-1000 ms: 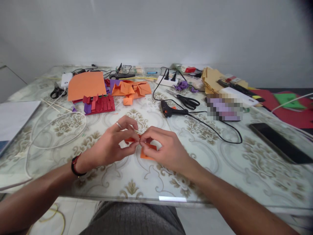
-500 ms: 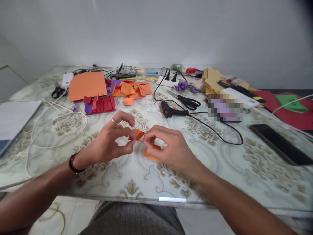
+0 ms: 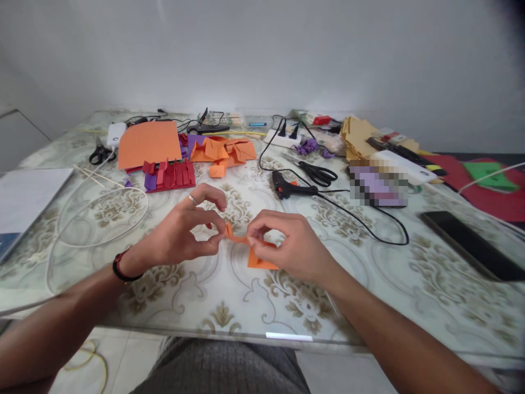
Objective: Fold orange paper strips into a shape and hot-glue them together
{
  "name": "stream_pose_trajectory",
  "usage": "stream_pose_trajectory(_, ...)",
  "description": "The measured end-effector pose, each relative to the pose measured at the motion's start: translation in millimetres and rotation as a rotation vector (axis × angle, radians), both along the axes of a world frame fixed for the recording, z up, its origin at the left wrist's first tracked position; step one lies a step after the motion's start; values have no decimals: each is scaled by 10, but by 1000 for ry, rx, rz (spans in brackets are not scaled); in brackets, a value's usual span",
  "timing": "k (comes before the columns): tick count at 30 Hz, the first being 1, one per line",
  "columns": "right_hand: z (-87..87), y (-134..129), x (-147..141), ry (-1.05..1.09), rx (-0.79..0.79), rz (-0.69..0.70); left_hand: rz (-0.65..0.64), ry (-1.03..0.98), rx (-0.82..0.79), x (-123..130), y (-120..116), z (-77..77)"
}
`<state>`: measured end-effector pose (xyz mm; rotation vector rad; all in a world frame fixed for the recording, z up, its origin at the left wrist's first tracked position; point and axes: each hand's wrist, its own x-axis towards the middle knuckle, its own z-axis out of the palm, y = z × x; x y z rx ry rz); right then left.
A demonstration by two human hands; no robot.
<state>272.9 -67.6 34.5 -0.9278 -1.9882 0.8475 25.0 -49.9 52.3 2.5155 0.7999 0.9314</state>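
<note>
An orange paper piece (image 3: 263, 260) with a narrow strip stretches between my two hands above the patterned table. My left hand (image 3: 186, 230), with a ring on one finger, pinches the strip's left end between thumb and a fingertip. On the other side, my right hand (image 3: 287, 243) pinches the paper where the strip meets a wider square part. The square part shows below my right fingers and is partly covered by them. Beyond my hands lie folded red paper strips (image 3: 176, 175) and folded orange paper pieces (image 3: 223, 150).
Behind my right hand are a black glue gun (image 3: 293, 189), scissors (image 3: 318, 173) and a looping black cable. A dark phone (image 3: 471, 243) lies at the right. Orange sheets (image 3: 150, 145) and a white cable (image 3: 57, 241) are at the left.
My hands have moved slightly apart. The strip now shows stretched between them, and its left end has turned and looks narrower. The square part has shifted a little right.
</note>
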Motion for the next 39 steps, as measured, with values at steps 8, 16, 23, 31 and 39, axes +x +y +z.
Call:
stream_pose_trajectory(8, -26, 73, 25, 89, -172, -53, 100, -58, -248, -22, 68, -21)
stream_pose_trajectory(16, -84, 56, -16, 116, -270, 23, 97, 38, -530, 114, -15, -114)
stream_pose_trajectory(23, -62, 88, 84, -56, 199, 67, 218, -90, -733, 23, 125, -212)
stream_pose_trajectory(31, -78, 63, 19, -16, 175, 53, -21, -282, -858, 62, 124, -205)
stream_pose_trajectory(39, -73, 89, 53, 3, -176, 68, -189, -401, -884, 41, 120, -247)
